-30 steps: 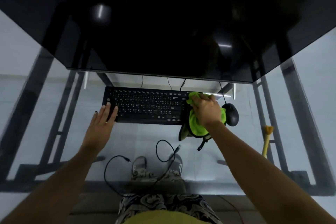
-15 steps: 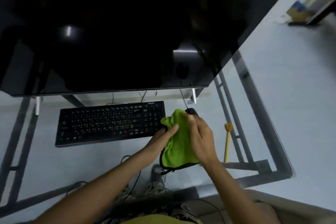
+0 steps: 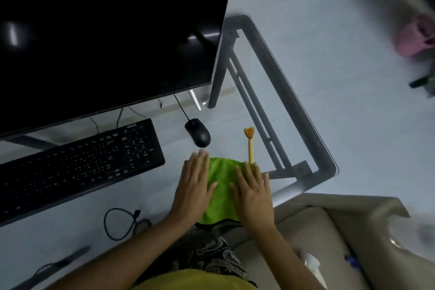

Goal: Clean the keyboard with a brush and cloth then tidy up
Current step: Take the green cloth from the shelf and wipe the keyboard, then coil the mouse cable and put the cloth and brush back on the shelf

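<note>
Flat, left hand (image 3: 193, 187), right hand (image 3: 253, 192), on cloth (image 3: 222, 186)

A clear glass desk top (image 3: 303, 106) on a grey metal frame is carrying everything here. A wide black computer keyboard (image 3: 77, 167) is lying at the left, under the edge of a large dark monitor (image 3: 106, 30). A black corded mouse (image 3: 198, 133) is sitting just right of the keyboard. Near the front edge a bright green microfibre cloth (image 3: 222, 186) is lying flat. A thin yellow brush with an orange tip (image 3: 250, 143) is lying beside the mouse, its lower end seemingly touching the cloth.
</note>
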Action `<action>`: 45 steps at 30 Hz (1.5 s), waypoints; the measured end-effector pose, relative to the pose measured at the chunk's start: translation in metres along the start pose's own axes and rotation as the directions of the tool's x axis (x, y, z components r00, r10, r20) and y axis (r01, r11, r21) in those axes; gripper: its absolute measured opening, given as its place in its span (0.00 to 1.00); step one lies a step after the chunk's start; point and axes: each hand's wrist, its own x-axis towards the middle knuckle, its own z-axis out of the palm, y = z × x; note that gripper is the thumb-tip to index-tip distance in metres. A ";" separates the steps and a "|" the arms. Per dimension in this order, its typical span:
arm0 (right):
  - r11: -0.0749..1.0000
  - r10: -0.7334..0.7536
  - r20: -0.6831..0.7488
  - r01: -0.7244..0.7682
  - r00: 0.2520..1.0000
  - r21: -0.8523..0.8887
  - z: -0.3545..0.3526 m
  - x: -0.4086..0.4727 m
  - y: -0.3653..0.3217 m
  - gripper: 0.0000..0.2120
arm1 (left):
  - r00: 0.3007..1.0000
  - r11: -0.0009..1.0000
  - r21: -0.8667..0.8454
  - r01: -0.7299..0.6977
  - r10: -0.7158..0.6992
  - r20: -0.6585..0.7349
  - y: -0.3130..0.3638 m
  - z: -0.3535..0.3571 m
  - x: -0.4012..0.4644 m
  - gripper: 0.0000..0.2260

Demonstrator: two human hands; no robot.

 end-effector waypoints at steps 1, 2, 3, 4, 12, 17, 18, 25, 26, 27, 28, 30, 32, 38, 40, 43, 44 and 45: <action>0.998 -0.036 0.046 0.038 0.998 -0.046 0.007 -0.001 0.001 0.25 | 0.989 0.984 0.109 -0.141 0.135 0.062 -0.003 0.005 0.000 0.29; 0.994 -0.062 0.087 0.070 0.994 -0.083 0.014 -0.003 0.002 0.26 | 0.969 0.958 0.173 -0.228 0.205 0.138 -0.010 0.012 -0.001 0.29; 0.989 -0.080 0.126 0.094 0.989 -0.113 0.021 -0.005 0.005 0.27 | 0.953 0.945 0.193 -0.264 0.226 0.201 -0.017 0.016 -0.001 0.29; 0.985 -0.092 0.161 0.113 0.983 -0.132 0.027 -0.006 0.008 0.27 | 0.944 0.943 0.193 -0.270 0.220 0.244 -0.023 0.019 -0.001 0.29; 0.972 -0.096 0.227 0.141 0.969 -0.189 0.036 -0.003 0.012 0.29 | 0.926 0.947 0.188 -0.261 0.191 0.325 -0.028 0.018 -0.002 0.31; 0.960 -0.212 0.176 0.239 0.961 -0.148 0.029 0.011 -0.024 0.29 | 0.957 0.948 0.231 -0.220 0.163 0.241 -0.064 -0.020 -0.024 0.30; 0.949 -0.260 0.183 0.286 0.948 -0.135 0.030 0.016 -0.037 0.29 | 0.971 0.955 0.241 -0.171 0.122 0.207 -0.077 -0.029 -0.034 0.30; 0.833 -0.540 0.225 0.553 0.811 0.008 0.039 0.067 -0.139 0.39 | 0.944 0.888 0.325 0.327 -0.326 -0.059 -0.178 -0.101 -0.108 0.29; 0.836 -0.538 0.236 0.547 0.809 0.033 0.039 0.075 -0.154 0.44 | 0.895 0.848 0.287 0.446 -0.432 -0.116 -0.195 -0.112 -0.120 0.32; 0.851 -0.519 0.249 0.521 0.818 0.064 0.040 0.083 -0.165 0.49 | 0.830 0.799 0.227 0.557 -0.535 -0.153 -0.208 -0.122 -0.129 0.36; 0.874 -0.484 0.273 0.477 0.831 0.095 0.042 0.090 -0.173 0.54 | 0.760 0.742 0.165 0.650 -0.628 -0.168 -0.220 -0.130 -0.138 0.41; 0.919 -0.395 0.340 0.365 0.854 0.151 0.050 0.095 -0.182 0.60 | 0.627 0.626 0.052 0.778 -0.768 -0.131 -0.239 -0.139 -0.157 0.51; 0.943 -0.323 0.349 0.271 0.880 0.192 0.058 0.094 -0.179 0.60 | 0.524 0.528 -0.098 0.844 -0.849 -0.060 -0.252 -0.138 -0.171 0.54; 0.950 -0.301 0.245 0.266 0.922 0.165 0.064 0.091 -0.169 0.49 | 0.417 0.448 -0.351 0.822 -0.894 -0.165 -0.264 -0.127 -0.178 0.40; 0.950 -0.307 0.217 0.285 0.927 0.127 0.063 0.093 -0.170 0.48 | 0.400 0.463 -0.376 0.803 -0.886 -0.236 -0.268 -0.129 -0.173 0.35; 0.952 -0.304 0.177 0.291 0.936 0.098 0.063 0.105 -0.173 0.47 | 0.413 0.483 -0.391 0.784 -0.875 -0.252 -0.281 -0.135 -0.161 0.34; 0.955 -0.293 0.172 0.280 0.940 0.099 0.065 0.113 -0.176 0.47 | 0.418 0.489 -0.389 0.781 -0.872 -0.255 -0.286 -0.138 -0.154 0.34; 0.958 -0.281 0.174 0.266 0.944 0.103 0.066 0.122 -0.180 0.46 | 0.416 0.489 -0.391 0.780 -0.872 -0.259 -0.292 -0.140 -0.145 0.34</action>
